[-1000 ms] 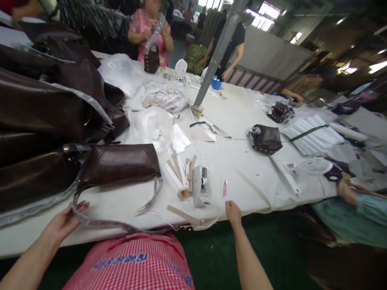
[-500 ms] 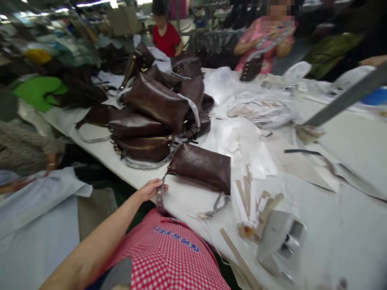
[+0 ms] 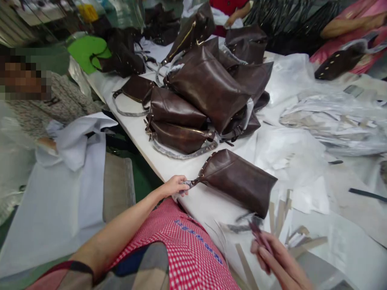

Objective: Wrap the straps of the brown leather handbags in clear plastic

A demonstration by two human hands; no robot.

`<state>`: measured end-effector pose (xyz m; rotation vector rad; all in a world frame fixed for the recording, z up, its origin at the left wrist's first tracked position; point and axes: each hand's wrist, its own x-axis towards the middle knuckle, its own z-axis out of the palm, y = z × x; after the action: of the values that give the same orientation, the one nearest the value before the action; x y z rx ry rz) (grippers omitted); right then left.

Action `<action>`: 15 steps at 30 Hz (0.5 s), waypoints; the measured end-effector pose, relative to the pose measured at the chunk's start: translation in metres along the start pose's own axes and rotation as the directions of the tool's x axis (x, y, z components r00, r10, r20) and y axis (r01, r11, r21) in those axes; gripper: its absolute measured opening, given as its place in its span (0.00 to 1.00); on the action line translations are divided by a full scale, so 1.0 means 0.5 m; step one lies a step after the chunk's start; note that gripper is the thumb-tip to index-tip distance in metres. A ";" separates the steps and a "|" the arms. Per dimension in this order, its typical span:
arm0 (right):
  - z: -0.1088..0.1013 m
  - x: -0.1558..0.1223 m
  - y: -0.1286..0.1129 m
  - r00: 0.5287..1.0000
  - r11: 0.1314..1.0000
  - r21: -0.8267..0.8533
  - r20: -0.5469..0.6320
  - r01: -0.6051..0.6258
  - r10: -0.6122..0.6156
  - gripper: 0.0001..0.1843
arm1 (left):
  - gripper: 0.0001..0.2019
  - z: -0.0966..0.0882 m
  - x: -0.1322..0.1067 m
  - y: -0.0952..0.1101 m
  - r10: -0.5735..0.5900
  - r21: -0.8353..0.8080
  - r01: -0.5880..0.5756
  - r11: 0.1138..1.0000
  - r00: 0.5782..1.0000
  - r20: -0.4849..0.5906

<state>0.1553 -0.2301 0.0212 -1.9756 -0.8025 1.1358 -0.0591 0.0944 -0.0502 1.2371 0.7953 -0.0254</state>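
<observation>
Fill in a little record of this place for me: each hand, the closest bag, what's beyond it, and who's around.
Left hand: gripping the strap of the closest brown bag
Right hand: holding a slim reddish tool, too blurred to identify
Closest bag: lying on the white tabletop
Beyond it: a heap of brown bags
People around: three co-workers, partly in view

The near handbag (image 3: 238, 181) lies on the table (image 3: 196, 203). Behind it sits the bag pile (image 3: 208, 88); to its right, plastic sheeting (image 3: 290, 169); strips (image 3: 281, 213) lie beside its right end.
</observation>
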 end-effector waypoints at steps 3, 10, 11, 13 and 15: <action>0.067 0.118 -0.103 0.952 0.929 -0.251 0.214 0.271 -0.220 0.15 | 0.14 0.004 -0.015 0.012 -0.004 0.031 0.002 1.000 0.999 0.044; 0.132 0.261 -0.194 0.883 0.657 -0.602 0.404 0.454 -0.240 0.16 | 0.08 0.012 -0.041 0.023 0.044 0.143 -0.053 0.988 0.997 0.069; 0.131 0.265 -0.197 0.879 0.675 -0.592 0.437 0.441 -0.192 0.13 | 0.07 0.013 -0.043 0.023 0.050 0.153 -0.060 0.986 0.996 0.074; 0.129 0.270 -0.206 0.870 0.711 -0.573 0.479 0.408 -0.114 0.08 | 0.06 0.013 -0.047 0.024 0.050 0.167 -0.063 0.984 0.995 0.086; 0.130 0.274 -0.219 0.863 0.742 -0.554 0.500 0.376 -0.064 0.06 | 0.06 0.011 -0.050 0.027 0.040 0.182 -0.056 0.982 0.995 0.092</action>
<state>0.1372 -0.0440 0.0250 -2.0527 -1.8464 1.3024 -0.0688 0.0851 -0.0246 1.4210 0.6975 -0.1160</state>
